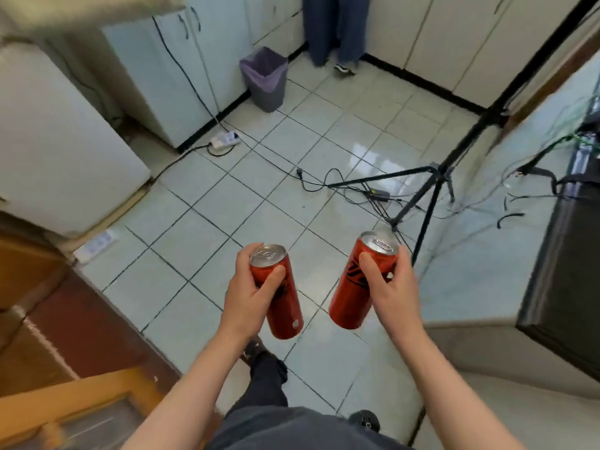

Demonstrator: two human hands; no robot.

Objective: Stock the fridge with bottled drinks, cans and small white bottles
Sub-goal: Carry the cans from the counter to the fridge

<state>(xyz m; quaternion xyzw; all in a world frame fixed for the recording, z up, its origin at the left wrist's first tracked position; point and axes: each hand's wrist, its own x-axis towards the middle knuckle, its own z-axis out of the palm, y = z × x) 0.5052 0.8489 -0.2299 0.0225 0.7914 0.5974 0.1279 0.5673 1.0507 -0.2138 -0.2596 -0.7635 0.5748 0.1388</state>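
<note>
Two red cans are held out over the tiled floor [201,203], apart from each other, tops tipped away. The left can [285,306] is gripped by the left hand [250,297], the right can [349,293] by the right hand [393,290], fingers [274,276] wrapped round each. Open floor is seen ahead; a tripod [431,196] and loose cables [324,183] are found near the right can.

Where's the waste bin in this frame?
In the head view, the grey waste bin stands on the tiled floor at upper centre, beside the pale cabinet and left of a person's legs.
</note>
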